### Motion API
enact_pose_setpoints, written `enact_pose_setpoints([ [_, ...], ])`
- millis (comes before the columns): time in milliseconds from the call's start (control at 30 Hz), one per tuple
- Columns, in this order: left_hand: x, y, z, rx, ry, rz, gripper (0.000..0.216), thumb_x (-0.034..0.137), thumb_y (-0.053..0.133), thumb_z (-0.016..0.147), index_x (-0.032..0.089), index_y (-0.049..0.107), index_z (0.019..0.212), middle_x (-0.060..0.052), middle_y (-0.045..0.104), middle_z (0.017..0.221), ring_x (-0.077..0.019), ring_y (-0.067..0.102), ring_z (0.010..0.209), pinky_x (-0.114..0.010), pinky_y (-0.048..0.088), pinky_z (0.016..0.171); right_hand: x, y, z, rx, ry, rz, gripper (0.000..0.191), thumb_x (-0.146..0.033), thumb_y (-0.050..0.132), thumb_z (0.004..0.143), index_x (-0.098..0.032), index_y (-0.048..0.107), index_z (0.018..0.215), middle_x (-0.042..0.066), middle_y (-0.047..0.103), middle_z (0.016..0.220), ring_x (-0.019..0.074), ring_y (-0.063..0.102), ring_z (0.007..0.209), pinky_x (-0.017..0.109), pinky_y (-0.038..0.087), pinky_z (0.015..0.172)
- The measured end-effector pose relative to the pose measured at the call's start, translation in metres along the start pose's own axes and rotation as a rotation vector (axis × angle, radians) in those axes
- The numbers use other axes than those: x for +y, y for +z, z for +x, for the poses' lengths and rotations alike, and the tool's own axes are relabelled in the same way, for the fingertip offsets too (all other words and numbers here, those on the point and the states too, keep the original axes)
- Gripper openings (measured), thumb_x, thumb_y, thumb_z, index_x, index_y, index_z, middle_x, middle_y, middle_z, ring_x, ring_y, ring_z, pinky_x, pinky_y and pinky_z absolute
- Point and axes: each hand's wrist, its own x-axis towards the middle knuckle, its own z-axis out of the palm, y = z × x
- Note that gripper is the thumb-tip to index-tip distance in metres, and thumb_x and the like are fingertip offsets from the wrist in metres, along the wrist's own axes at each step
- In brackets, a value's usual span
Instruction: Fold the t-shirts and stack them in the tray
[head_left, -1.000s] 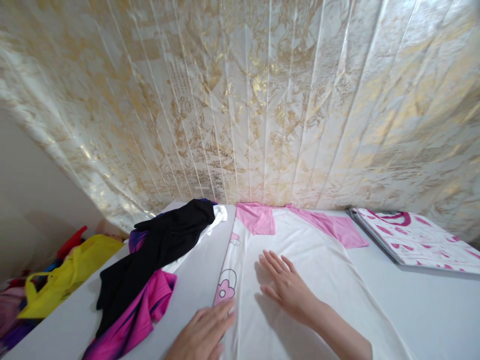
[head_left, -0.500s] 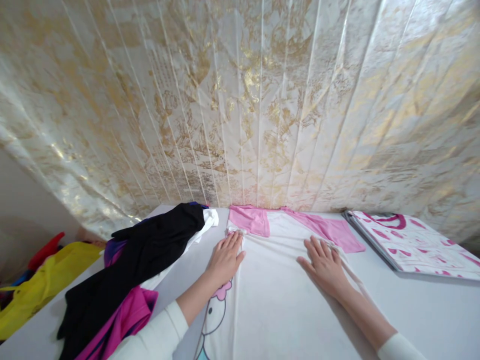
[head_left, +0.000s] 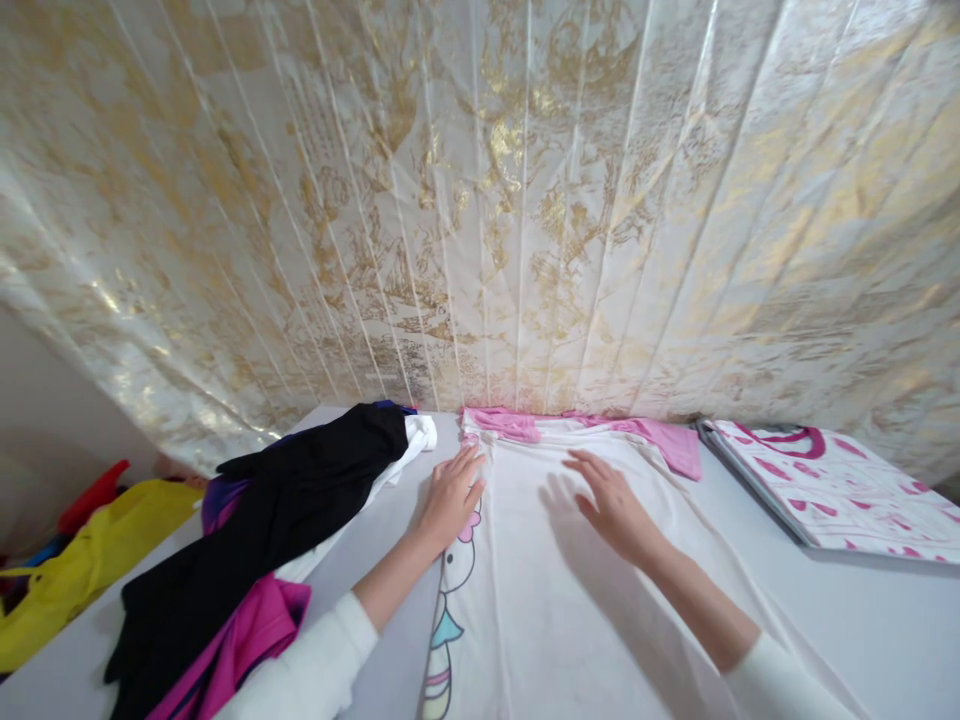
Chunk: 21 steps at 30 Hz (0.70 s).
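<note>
A white garment with pink sleeves (head_left: 547, 590) lies spread on the white table (head_left: 885, 620), its pink parts (head_left: 679, 443) bunched at the far edge by the curtain. A cartoon print (head_left: 450, 590) runs along its left side. My left hand (head_left: 450, 497) lies flat on the garment's left edge, fingers stretched out. My right hand (head_left: 609, 500) hovers over or rests on the white cloth in the middle, fingers spread. Neither hand holds anything.
A heap of black, magenta and white clothes (head_left: 262, 540) lies at the left of the table. A folded white and pink patterned piece (head_left: 832, 495) lies at the right. A yellow bag (head_left: 90, 570) sits beyond the left edge. A gold-and-white curtain (head_left: 480, 200) hangs behind.
The garment has slid away from me, its pink sleeves now crumpled against the curtain. My right hand moved left from the right sleeve to the middle; my left hand stayed at the left edge.
</note>
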Motion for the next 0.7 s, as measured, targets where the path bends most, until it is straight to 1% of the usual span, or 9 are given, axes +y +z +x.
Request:
enact_pose_setpoints([
  [33, 0.006, -0.01, -0.02, 0.003, 0.009, -0.032, 0.034, 0.02, 0.039, 0.093, 0.021, 0.051, 0.125, -0.009, 0.049, 0.141, -0.0204, 0.041, 0.132, -0.04, 0.035, 0.106, -0.024, -0.006, -0.018, -0.023, -0.11, 0.146, 0.049, -0.005, 0.041, 0.078, -0.021, 0.055, 0.122, 0.01, 0.055, 0.132, 0.0213, 0.048, 0.125, 0.04, 0.039, 0.103],
  [100, 0.019, -0.031, -0.067, 0.001, 0.024, -0.087, 0.024, 0.017, 0.038, 0.093, 0.022, 0.055, 0.109, -0.007, 0.057, 0.127, -0.0181, 0.05, 0.121, -0.034, 0.042, 0.099, -0.068, -0.015, -0.056, -0.169, -0.262, 0.403, 0.049, 0.004, 0.039, 0.07, -0.024, 0.063, 0.102, 0.005, 0.062, 0.116, 0.0173, 0.057, 0.109, 0.032, 0.046, 0.093],
  [133, 0.025, -0.041, -0.092, -0.017, 0.037, -0.125, 0.021, 0.016, 0.039, 0.092, 0.023, 0.054, 0.104, -0.005, 0.059, 0.118, -0.0169, 0.053, 0.114, -0.031, 0.044, 0.095, -0.087, -0.017, -0.074, -0.228, -0.29, 0.472, 0.05, 0.006, 0.038, 0.066, -0.025, 0.064, 0.095, 0.003, 0.064, 0.11, 0.0161, 0.059, 0.102, 0.029, 0.047, 0.088],
  [200, 0.037, -0.056, -0.136, -0.134, 0.088, -0.272, 0.018, 0.011, 0.044, 0.087, 0.023, 0.051, 0.098, -0.002, 0.059, 0.105, -0.0161, 0.056, 0.101, -0.027, 0.046, 0.087, -0.113, -0.016, -0.1, -0.294, -0.313, 0.521, 0.052, 0.009, 0.04, 0.06, -0.025, 0.065, 0.092, 0.002, 0.064, 0.105, 0.0154, 0.06, 0.093, 0.026, 0.047, 0.082],
  [300, 0.047, -0.063, -0.178, -0.234, 0.188, -0.252, 0.025, 0.008, 0.057, 0.075, 0.023, 0.05, 0.094, -0.001, 0.058, 0.098, -0.0178, 0.055, 0.09, -0.028, 0.046, 0.079, -0.13, -0.009, -0.114, -0.315, -0.281, 0.524, 0.047, 0.007, 0.044, 0.066, -0.024, 0.064, 0.095, 0.004, 0.062, 0.105, 0.0156, 0.061, 0.091, 0.024, 0.048, 0.079],
  [367, 0.049, -0.06, -0.19, -0.222, 0.2, -0.158, 0.028, 0.007, 0.06, 0.069, 0.022, 0.051, 0.091, -0.001, 0.058, 0.096, -0.0191, 0.055, 0.087, -0.029, 0.045, 0.076, -0.134, -0.005, -0.112, -0.316, -0.259, 0.516, 0.042, 0.005, 0.046, 0.07, -0.023, 0.064, 0.096, 0.004, 0.061, 0.105, 0.0154, 0.061, 0.091, 0.022, 0.048, 0.078],
  [500, 0.048, -0.05, -0.191, -0.111, 0.192, -0.019, 0.031, 0.001, 0.053, 0.065, 0.022, 0.052, 0.088, -0.001, 0.06, 0.093, -0.0192, 0.057, 0.084, -0.028, 0.046, 0.073, -0.141, -0.002, -0.104, -0.302, -0.238, 0.478, 0.038, 0.003, 0.048, 0.071, -0.023, 0.063, 0.093, 0.004, 0.06, 0.105, 0.0141, 0.062, 0.086, 0.021, 0.048, 0.074],
  [567, 0.048, -0.047, -0.191, -0.057, 0.202, 0.003, 0.032, 0.001, 0.051, 0.064, 0.022, 0.052, 0.087, 0.0, 0.06, 0.091, -0.0189, 0.058, 0.083, -0.027, 0.046, 0.071, -0.144, -0.001, -0.102, -0.286, -0.231, 0.502, 0.032, 0.0, 0.048, 0.074, -0.023, 0.062, 0.092, 0.004, 0.059, 0.105, 0.0137, 0.062, 0.084, 0.021, 0.048, 0.074],
  [700, 0.049, -0.045, -0.191, 0.035, 0.209, 0.005, 0.027, 0.003, 0.048, 0.066, 0.023, 0.05, 0.084, 0.0, 0.06, 0.083, -0.0184, 0.059, 0.075, -0.027, 0.047, 0.065, -0.146, 0.0, -0.1, -0.25, -0.191, 0.626, 0.015, -0.012, 0.045, 0.086, -0.022, 0.055, 0.086, 0.003, 0.058, 0.1, 0.0139, 0.061, 0.083, 0.022, 0.048, 0.074],
])
